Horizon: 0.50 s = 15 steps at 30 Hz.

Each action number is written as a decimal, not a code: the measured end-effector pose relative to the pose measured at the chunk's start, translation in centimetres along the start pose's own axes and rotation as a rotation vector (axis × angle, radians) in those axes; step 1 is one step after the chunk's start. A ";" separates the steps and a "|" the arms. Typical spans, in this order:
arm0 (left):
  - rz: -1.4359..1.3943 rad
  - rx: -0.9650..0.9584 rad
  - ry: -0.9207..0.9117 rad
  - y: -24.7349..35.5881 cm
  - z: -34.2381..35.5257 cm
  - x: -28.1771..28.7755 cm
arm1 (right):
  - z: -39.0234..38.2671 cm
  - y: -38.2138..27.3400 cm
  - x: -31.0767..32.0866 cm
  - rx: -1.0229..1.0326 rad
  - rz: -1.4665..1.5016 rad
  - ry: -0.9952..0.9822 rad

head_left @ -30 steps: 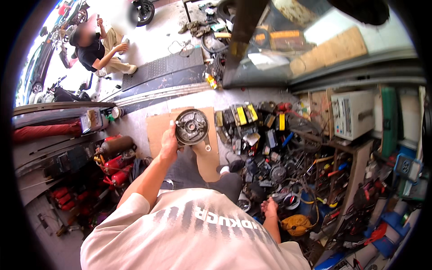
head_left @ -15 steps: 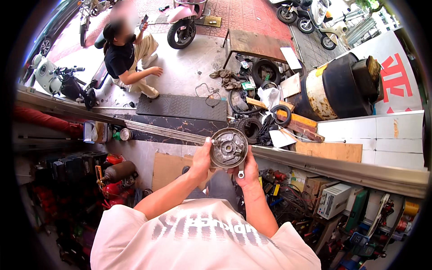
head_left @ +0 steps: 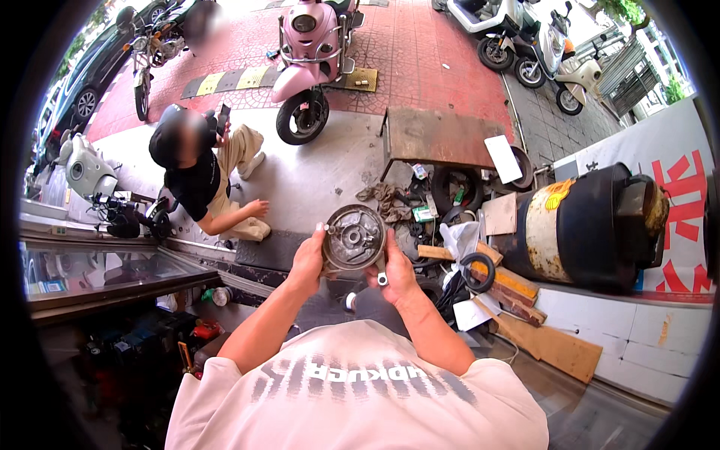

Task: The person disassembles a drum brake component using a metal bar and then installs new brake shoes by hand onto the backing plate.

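A round grey metal brake plate with a hub hole in the middle is held up in front of my chest. My left hand grips its left rim. My right hand holds its right and lower side, where a short metal lever with a small round end sticks down. Both forearms rise from my white printed shirt at the bottom edge.
A person crouches on the pavement ahead left, beside a pink scooter. A black and cream drum, tyres, boards and scrap lie to the right. A glass counter stands at my left. More scooters are parked far right.
My view has swung up from the cluttered workshop floor toward the street. The brake plate went from my left hand alone over cardboard to both hands, raised in front of me.
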State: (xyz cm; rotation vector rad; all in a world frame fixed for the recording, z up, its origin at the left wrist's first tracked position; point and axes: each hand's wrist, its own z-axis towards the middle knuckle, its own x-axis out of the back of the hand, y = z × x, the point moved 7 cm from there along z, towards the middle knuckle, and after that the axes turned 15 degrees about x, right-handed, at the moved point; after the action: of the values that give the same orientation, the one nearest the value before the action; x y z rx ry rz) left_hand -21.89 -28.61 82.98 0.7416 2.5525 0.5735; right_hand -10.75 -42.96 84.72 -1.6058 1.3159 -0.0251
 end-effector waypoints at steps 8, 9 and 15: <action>0.136 -0.082 0.273 18.5 16.1 14.3 | 25.0 -12.7 7.7 0.372 -0.800 0.090; 0.109 -0.036 0.298 20.7 17.5 14.6 | 28.1 -13.1 11.6 0.347 -1.015 0.192; 0.310 -0.037 0.423 39.5 34.5 13.7 | 31.8 -9.3 33.0 -0.210 -1.332 0.953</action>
State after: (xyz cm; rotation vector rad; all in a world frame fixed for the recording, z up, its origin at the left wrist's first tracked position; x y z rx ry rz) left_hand 0.59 19.00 70.06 1.1152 2.8109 0.9646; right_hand 27.28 -47.21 57.84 -2.5016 0.5854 -1.6493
